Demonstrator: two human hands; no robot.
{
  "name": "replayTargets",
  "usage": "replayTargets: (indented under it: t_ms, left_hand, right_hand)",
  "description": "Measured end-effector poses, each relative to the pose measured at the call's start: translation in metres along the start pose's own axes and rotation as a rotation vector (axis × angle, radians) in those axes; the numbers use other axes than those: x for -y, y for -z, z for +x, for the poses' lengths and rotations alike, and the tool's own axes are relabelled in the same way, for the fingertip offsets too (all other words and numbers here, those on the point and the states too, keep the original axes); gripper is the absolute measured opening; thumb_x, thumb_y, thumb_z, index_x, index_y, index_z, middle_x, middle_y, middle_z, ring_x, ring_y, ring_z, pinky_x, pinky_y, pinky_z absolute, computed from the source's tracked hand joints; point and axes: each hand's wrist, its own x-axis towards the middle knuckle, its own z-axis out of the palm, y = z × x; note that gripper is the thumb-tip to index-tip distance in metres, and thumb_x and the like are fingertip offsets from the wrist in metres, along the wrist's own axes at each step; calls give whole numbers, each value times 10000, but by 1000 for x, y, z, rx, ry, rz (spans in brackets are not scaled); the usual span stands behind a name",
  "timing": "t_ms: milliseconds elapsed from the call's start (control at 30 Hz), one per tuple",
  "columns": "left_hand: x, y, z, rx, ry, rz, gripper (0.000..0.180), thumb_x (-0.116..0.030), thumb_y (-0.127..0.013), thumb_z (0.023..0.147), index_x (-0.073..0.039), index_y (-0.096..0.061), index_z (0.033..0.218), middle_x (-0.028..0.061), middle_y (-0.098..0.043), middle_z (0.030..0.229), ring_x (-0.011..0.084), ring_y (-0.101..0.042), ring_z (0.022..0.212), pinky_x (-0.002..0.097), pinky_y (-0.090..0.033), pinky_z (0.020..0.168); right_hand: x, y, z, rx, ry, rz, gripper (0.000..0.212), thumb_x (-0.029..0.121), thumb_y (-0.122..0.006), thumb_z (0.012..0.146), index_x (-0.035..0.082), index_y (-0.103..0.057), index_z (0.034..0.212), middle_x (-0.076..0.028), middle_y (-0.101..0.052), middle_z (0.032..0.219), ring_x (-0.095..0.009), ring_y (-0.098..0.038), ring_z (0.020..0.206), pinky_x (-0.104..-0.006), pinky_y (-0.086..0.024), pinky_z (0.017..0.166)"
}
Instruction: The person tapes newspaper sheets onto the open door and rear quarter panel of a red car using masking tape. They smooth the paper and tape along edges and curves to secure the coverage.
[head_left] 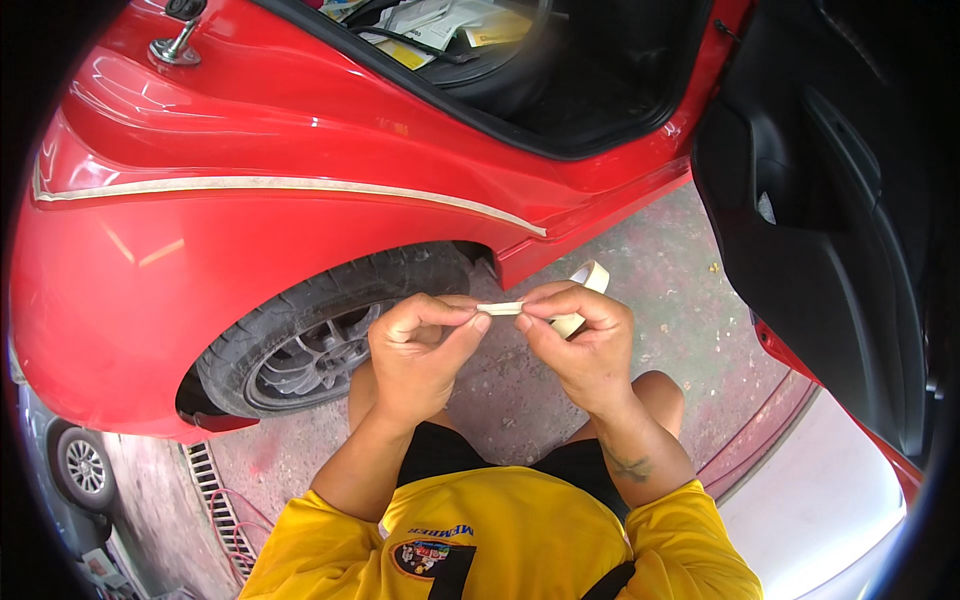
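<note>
Pinching fingertips closed, our left hand point(412, 350) and right hand point(588, 345) hold the likely light, soft tape strip point(499, 309) by both ends.

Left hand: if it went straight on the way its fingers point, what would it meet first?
Likely the right hand, which pinches the other end of the pale strip in the left hand; depth is unclear.
</note>
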Motion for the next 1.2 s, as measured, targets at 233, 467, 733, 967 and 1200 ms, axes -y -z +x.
replayTargets:
  t_ms: [233,467,733,967,1200]
  left_hand:
    - [0,-7,-1,-98,-35,64,172,152,-757,919,7,-687,980,172,-782,1079,212,-758,1026,346,-596,932]
    - [-5,-28,5,-234,8,-326,644,91,-746,963,-9,-429,1515,187,-769,1129,233,-757,1078,345,-607,953]
    - [-1,-13,3,-188,96,-144,782,84,-750,969,16,-302,1606,164,-791,1093,213,-760,1082,350,-596,1001]
    - [3,-16,7,-48,139,-334,643,-13,-772,989,16,-449,1545,169,-725,1275,248,-687,1228,384,-538,1090]
    - [13,-15,4,-47,272,-407,128,-36,-692,1060,22,-734,1166,128,-772,1142,184,-727,1064,333,-568,960]
  right_hand:
    - [4,-7,2,-24,-29,12,140,-87,-783,903,-8,-791,1018,-80,-791,1025,-111,-727,921,-250,-579,803]
    - [7,-20,4,-28,-83,128,148,-108,-780,897,-21,-785,1016,-99,-788,1003,-138,-741,900,-268,-592,801]
    - [5,-16,3,-5,20,24,350,-104,-799,901,2,-777,1233,-118,-777,1115,-135,-718,999,-277,-584,874]
    - [-6,-11,0,-7,36,96,391,-76,-782,944,17,-755,1323,-129,-767,1188,-169,-732,1070,-296,-589,933]
    - [-6,-9,-4,35,53,-28,310,-75,-770,955,-6,-780,1256,-144,-773,1170,-196,-738,1052,-299,-585,919]
